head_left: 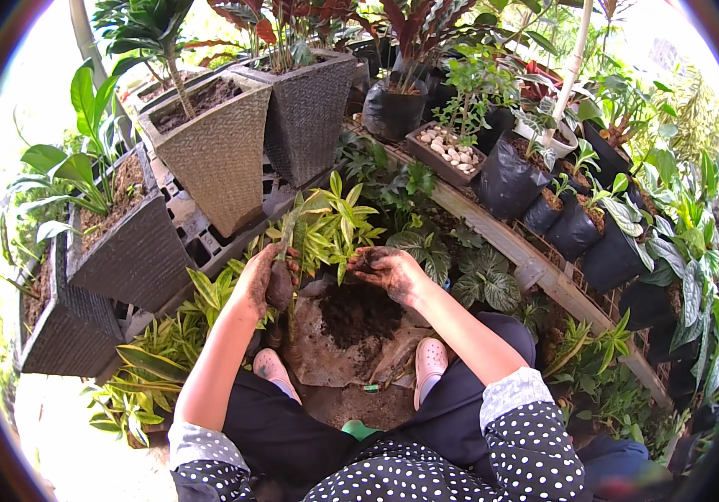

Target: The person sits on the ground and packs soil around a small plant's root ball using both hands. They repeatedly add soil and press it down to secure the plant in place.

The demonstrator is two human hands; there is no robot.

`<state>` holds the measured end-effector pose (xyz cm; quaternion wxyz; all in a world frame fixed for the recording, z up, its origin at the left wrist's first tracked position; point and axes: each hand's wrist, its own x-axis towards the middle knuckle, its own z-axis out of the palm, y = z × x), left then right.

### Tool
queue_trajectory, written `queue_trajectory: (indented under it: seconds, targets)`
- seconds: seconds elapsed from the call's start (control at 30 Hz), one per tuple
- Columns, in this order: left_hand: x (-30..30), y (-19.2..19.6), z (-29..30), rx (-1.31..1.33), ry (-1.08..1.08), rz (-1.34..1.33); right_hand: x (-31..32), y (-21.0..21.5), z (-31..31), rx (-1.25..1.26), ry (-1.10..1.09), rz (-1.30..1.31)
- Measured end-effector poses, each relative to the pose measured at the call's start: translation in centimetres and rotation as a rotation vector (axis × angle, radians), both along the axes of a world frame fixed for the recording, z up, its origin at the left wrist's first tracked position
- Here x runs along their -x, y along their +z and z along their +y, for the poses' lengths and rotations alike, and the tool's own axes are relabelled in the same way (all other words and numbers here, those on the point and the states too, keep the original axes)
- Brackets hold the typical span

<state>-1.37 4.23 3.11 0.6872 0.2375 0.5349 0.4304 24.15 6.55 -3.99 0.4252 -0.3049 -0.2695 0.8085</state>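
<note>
My left hand (260,280), dirty with soil, is closed around a dark brown, soil-covered lump (280,286). A long mottled green leaf (291,224) rises beside its fingers; whether it joins the lump is hidden. Across from it, my right hand (391,272) is held palm inward with curled, soil-blackened fingers around what looks like a clump of dark soil (364,260). Below and between both hands, a heap of dark soil (361,316) lies on a flattened, dirty sack (322,356) on the ground.
My feet in pale pink clogs (431,366) flank the sack. Tall grey planters (209,151) stand at the left. Black plant bags (510,180) and a pebble-filled tray (447,155) line a wooden ledge (493,222) at the right. Yellow-green plants (338,222) grow just beyond my hands.
</note>
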Motion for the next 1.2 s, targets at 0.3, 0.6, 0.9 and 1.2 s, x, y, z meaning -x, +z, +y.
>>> queue_trajectory:
  seconds: [0.3, 0.6, 0.9, 1.2]
  targets:
    - [0.4, -0.2, 0.1, 0.011, 0.025, 0.029, 1.0, -1.1, 0.1, -0.083, -0.025, -0.229]
    - [0.4, -0.2, -0.1, 0.008, 0.038, -0.027, 1.0, -0.6, 0.1, -0.102, 0.013, -0.290]
    - [0.8, -0.3, -0.3, -0.010, 0.046, -0.038, 1.4, 0.9, -0.1, 0.057, -0.028, -0.096]
    - [0.5, 0.3, -0.3, 0.025, 0.037, 0.007, 1.6, -0.7, 0.0, 0.011, -0.078, -0.081]
